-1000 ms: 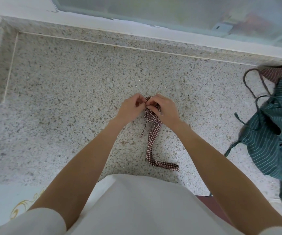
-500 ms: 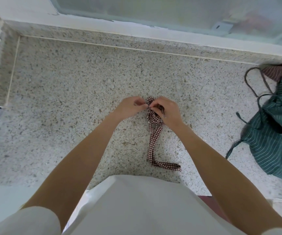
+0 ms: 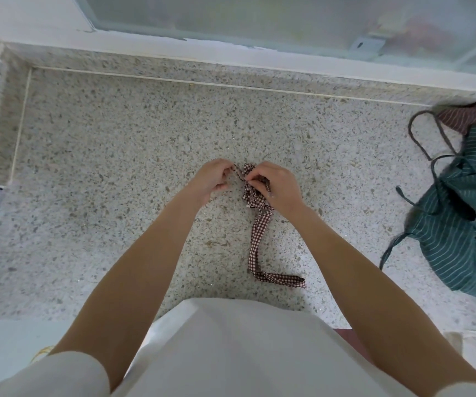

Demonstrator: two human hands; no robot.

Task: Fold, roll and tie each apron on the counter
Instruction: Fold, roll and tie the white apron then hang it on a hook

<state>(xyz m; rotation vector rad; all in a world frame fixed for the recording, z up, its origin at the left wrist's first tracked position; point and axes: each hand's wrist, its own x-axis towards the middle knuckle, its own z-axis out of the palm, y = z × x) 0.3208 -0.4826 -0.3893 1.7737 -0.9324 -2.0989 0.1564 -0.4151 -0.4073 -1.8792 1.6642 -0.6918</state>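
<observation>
A small bundle of brown-and-white checked apron cloth (image 3: 255,193) lies on the speckled stone counter (image 3: 116,156) in the middle of the head view. My right hand (image 3: 276,186) grips the bundle from the right, fingers curled over it. My left hand (image 3: 213,177) pinches a thin string of the same apron and holds it out to the left. A checked strap (image 3: 259,247) trails from the bundle toward me and bends right near the counter's front edge. Much of the bundle is hidden under my right hand.
A heap of green striped aprons (image 3: 466,230) with dark strings lies at the counter's right end, with a brown striped cloth (image 3: 460,117) behind it. A frosted window (image 3: 259,21) and white sill run along the back. A white wall borders the left.
My left hand has drawn slightly to the left with the thin string, opening a small gap between the hands. The right hand stays on the bundle, and the trailing strap has hardly moved.
</observation>
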